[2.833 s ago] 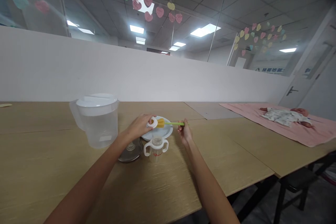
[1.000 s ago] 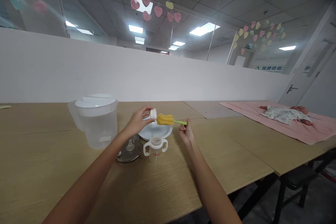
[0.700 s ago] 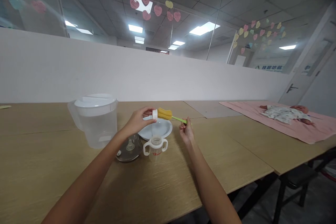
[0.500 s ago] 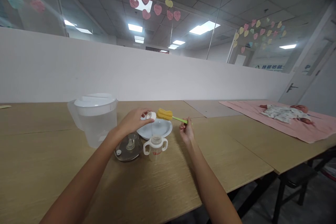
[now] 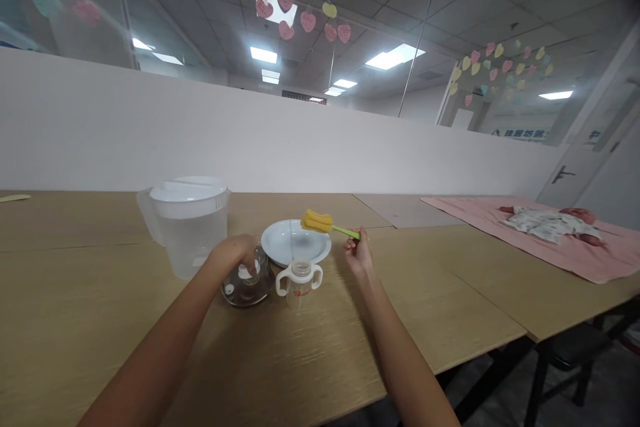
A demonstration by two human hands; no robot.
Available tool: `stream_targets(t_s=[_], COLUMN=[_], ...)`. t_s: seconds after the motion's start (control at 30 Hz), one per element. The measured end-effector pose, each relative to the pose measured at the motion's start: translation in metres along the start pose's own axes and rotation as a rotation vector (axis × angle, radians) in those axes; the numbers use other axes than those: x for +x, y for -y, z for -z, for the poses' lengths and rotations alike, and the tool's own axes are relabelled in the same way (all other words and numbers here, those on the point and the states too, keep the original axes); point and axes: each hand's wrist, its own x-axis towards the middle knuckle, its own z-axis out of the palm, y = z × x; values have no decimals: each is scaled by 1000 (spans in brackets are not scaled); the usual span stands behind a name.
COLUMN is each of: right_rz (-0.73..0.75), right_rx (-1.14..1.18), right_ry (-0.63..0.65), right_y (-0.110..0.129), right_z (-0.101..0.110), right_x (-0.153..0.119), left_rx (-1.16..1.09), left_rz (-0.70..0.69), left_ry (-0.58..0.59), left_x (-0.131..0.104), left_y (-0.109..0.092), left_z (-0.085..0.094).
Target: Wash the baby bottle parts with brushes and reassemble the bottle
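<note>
My right hand [image 5: 359,252] is closed round the green handle of a bottle brush [image 5: 317,221], its yellow sponge head held above a white plate [image 5: 273,240]. My left hand [image 5: 235,253] reaches down over a dark see-through tray [image 5: 240,297], its fingers pinched at a white bottle ring [image 5: 249,271]; the fingertips are partly hidden. A small clear part lies in the tray by those fingers. Between the hands stands a clear baby bottle [image 5: 300,287], upright and uncapped, with two white handles and red print.
A lidded clear plastic pitcher [image 5: 193,233] of water stands left of the tray. On the right a baby doll [image 5: 543,223] in patterned clothes lies on a pink cloth [image 5: 470,217]. A dark stool [image 5: 565,347] is beside the table's front edge. A white wall closes off the back.
My left hand has moved down and left from above the plate to the tray, carrying the white ring. My right hand keeps the brush in nearly the same place.
</note>
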Motion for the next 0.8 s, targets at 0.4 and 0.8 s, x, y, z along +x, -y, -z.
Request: stream_targets(t_s=[0.4, 0.8], right_rz=[-24, -29], right_rx=[24, 44], right_ry=[-16, -46], right_y=[2, 5], right_z=[-2, -4], right_x=[0, -1], left_rx=[67, -205], left_rz=[74, -342], left_ry=[-4, -55], left_x=[-8, -50], left_y=[-19, -58], left_z=[-2, 20])
